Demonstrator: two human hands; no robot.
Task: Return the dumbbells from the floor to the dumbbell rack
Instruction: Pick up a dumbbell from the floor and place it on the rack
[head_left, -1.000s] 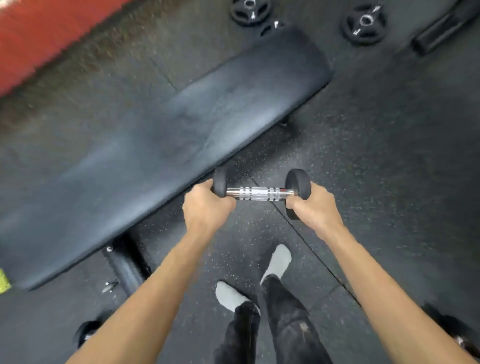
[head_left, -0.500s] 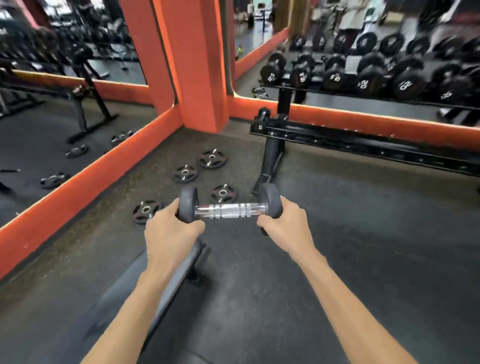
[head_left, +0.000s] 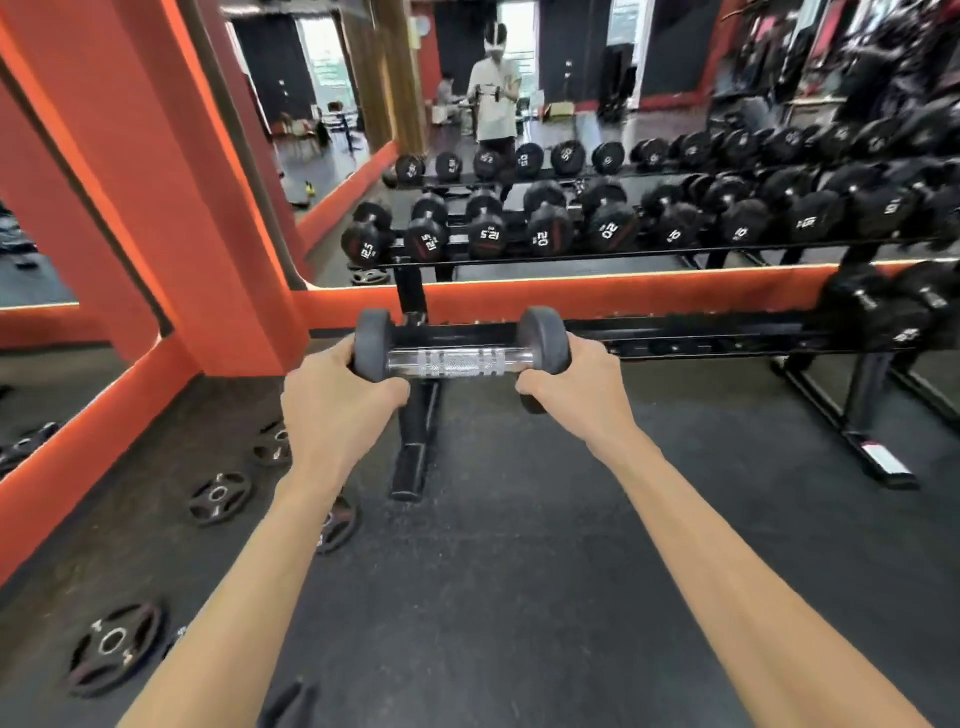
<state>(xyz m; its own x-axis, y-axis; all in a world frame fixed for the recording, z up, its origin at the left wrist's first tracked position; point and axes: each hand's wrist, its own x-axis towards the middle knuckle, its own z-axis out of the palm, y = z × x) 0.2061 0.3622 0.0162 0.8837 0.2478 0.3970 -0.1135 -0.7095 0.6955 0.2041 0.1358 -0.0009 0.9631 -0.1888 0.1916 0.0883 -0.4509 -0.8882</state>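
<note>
A small dumbbell (head_left: 460, 362) with a chrome knurled handle and grey round heads hangs level in front of me. My left hand (head_left: 332, 402) grips its left head and my right hand (head_left: 576, 384) grips its right head. Straight ahead stands the black dumbbell rack (head_left: 675, 340). Its lower rail shows bare behind the dumbbell, with black dumbbells (head_left: 883, 306) sitting at its right end. The upper shelf (head_left: 649, 252) holds a row of numbered black dumbbells (head_left: 485, 236).
A mirror wall with orange trim (head_left: 597, 293) backs the rack and reflects a person holding the dumbbell. Several black weight plates (head_left: 218, 496) lie on the rubber floor at left, along an orange wall base. The rack's feet (head_left: 413, 462) stick out toward me.
The view rose from the bench and floor to the rack. The rack has come closer, and the dumbbell stays held in both hands at chest height.
</note>
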